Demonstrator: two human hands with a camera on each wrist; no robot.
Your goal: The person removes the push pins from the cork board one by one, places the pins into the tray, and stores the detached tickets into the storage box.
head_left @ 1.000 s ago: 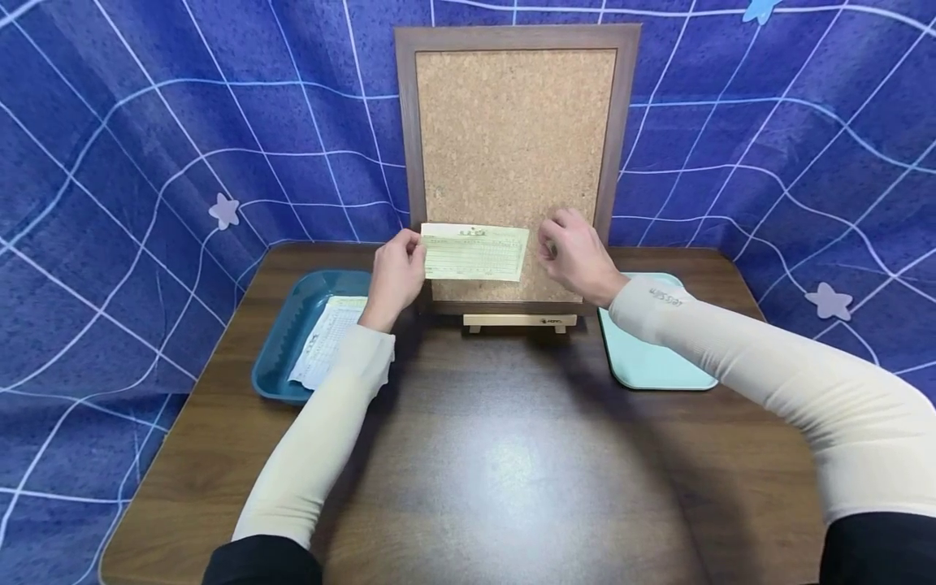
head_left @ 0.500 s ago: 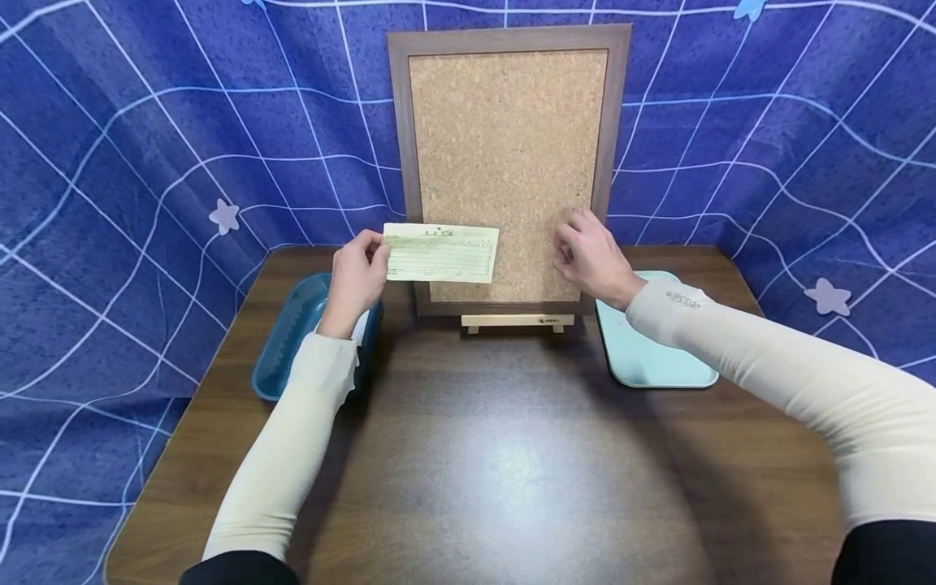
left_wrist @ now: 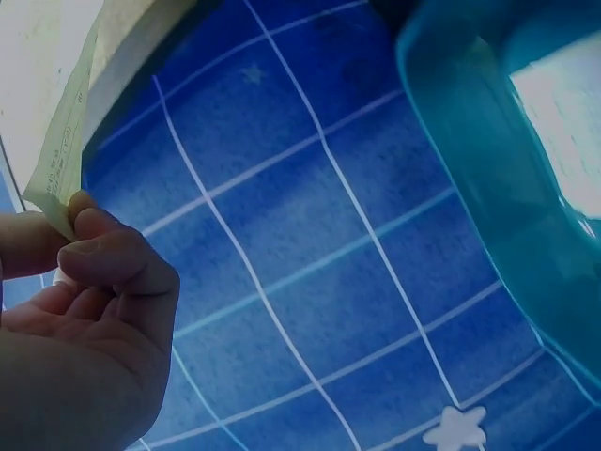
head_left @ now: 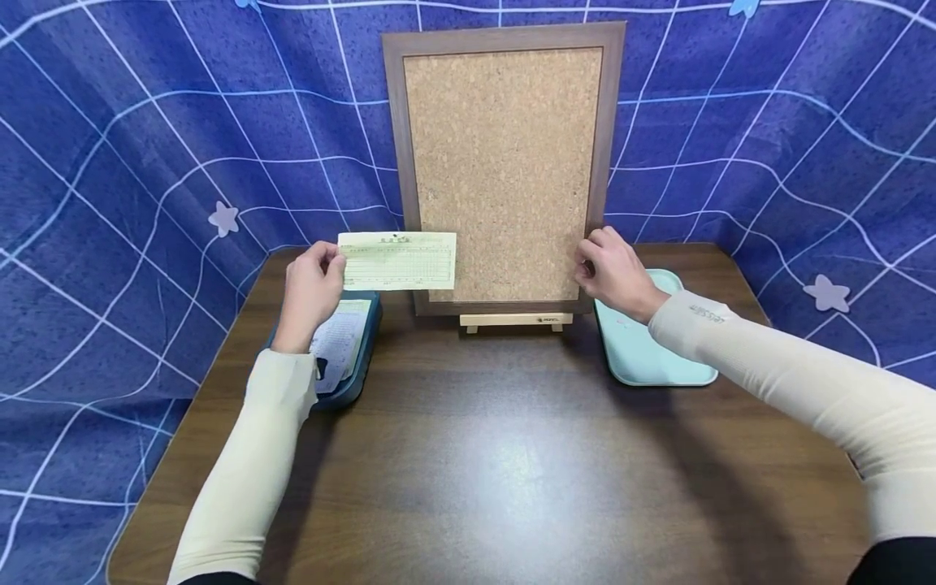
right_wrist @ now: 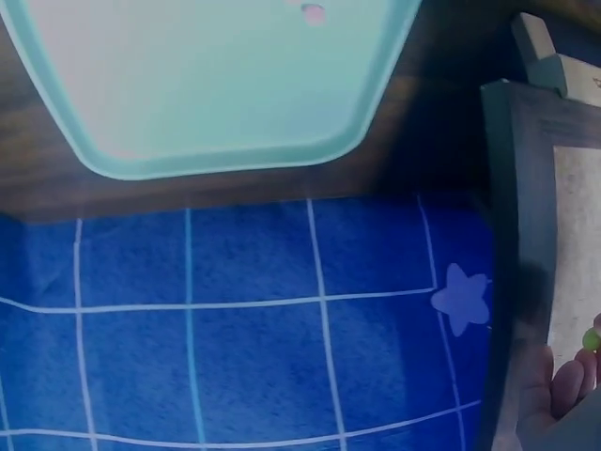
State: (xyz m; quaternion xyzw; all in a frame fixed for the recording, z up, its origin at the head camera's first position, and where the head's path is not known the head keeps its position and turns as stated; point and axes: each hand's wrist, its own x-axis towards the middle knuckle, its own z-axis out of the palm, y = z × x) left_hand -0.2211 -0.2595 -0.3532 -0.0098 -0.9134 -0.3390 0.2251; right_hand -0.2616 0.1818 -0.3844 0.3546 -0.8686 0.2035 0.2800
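Observation:
My left hand pinches a pale green printed receipt slip by its left end. The slip hangs in the air, its right part in front of the lower left of a framed cork board. In the left wrist view, thumb and finger hold a corner of the slip. At the board's lower right edge my right hand has curled fingers. The right wrist view shows a small round green push pin between its fingertips, mostly hidden. No paper is on the cork.
A teal basket with printed papers stands left, partly behind my left hand. On the right lies a mint tray with small pink bits. The board rests on a wooden stand before a blue curtain.
My left hand has moved left with the slip, away from the middle of the board. My right hand has drawn right and slightly down, to the board's right edge.

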